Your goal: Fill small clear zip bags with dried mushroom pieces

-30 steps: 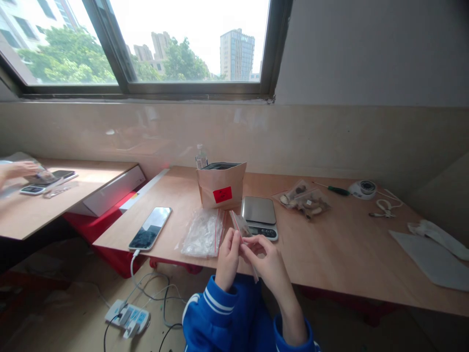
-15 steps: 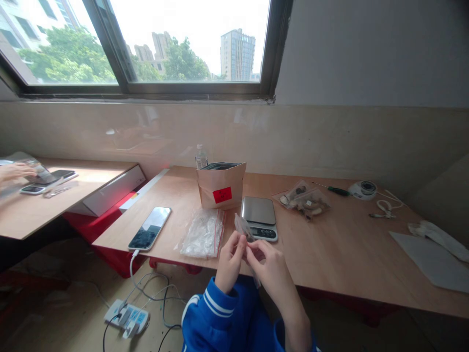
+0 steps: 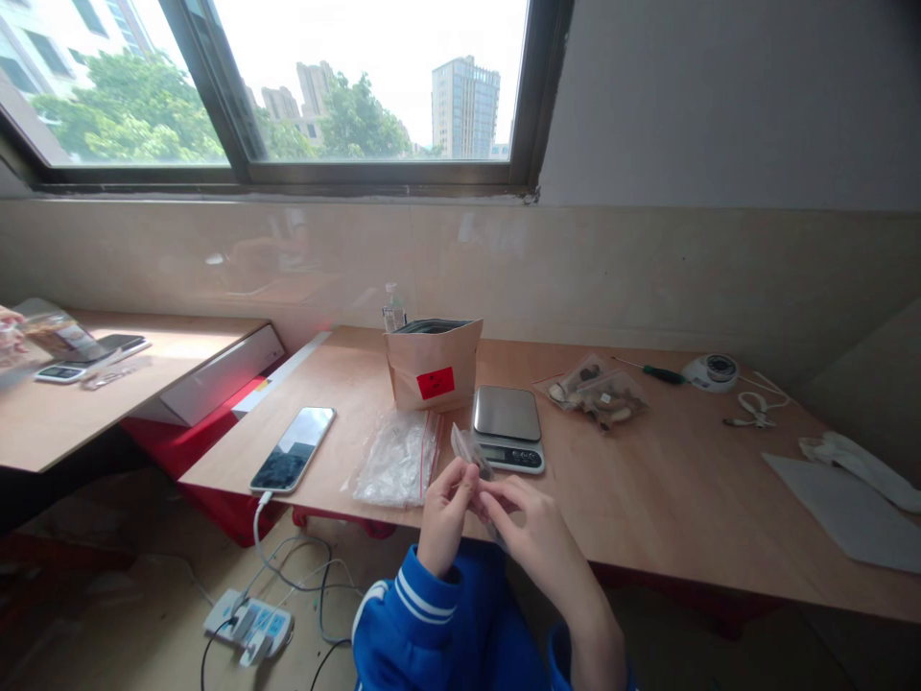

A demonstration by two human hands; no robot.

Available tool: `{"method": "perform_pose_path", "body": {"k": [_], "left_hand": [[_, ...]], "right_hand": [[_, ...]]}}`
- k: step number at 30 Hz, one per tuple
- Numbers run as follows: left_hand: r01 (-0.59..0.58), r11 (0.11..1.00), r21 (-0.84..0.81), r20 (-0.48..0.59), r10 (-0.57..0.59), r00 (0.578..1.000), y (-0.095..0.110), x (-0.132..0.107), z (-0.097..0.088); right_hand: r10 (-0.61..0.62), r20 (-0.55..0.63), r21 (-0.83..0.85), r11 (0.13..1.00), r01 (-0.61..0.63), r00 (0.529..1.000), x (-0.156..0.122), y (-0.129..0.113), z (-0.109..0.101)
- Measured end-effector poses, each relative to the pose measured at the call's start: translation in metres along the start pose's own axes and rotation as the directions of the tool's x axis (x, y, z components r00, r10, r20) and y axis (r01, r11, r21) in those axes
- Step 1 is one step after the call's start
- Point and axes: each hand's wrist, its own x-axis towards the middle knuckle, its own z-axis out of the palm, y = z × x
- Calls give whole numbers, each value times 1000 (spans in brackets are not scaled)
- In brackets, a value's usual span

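Observation:
A small clear plastic bag is pinched between my two hands in front of the scale; something dark shows inside it, too small to name. My left hand closes thumb and fingers on its edge. Right beside it, my right hand also pinches the bag, fingertips nearly meeting the left ones. Just beyond the hands sits a kitchen scale with a bare metal plate. To the left lies a stack of clear zip bags. Behind them a brown paper pouch with a red label stands open.
A phone on a charging cable lies left. Filled clear bags, a screwdriver, a white dome camera and a grey sheet lie right. A bottle stands behind the pouch. Another person's hand is far left.
My hands and the bag have shifted slightly left, with the bag still pinched. At far left, the other person's hand has moved left, and a filled bag shows there.

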Motion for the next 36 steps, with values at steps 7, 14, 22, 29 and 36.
{"method": "perform_pose_path", "body": {"k": [7, 14, 22, 29, 36], "left_hand": [[-29, 999, 41, 57, 26, 998, -2, 0, -1], [-129, 968, 214, 17, 129, 992, -4, 0, 6], [-176, 894, 412, -58, 218, 974, -6, -5, 4], [-211, 929, 303, -49, 237, 970, 1, -1, -6], [122, 933, -338, -43, -145, 989, -16, 10, -2]], "right_hand": [[-13, 8, 51, 999, 13, 1000, 2, 4, -4], [59, -304, -126, 987, -101, 951, 10, 18, 9], [134, -660, -68, 969, -236, 740, 12, 38, -1], [193, -745, 162, 981, -107, 639, 2, 25, -24], [216, -479, 524, 848, 80, 851, 29, -17, -9]]}}
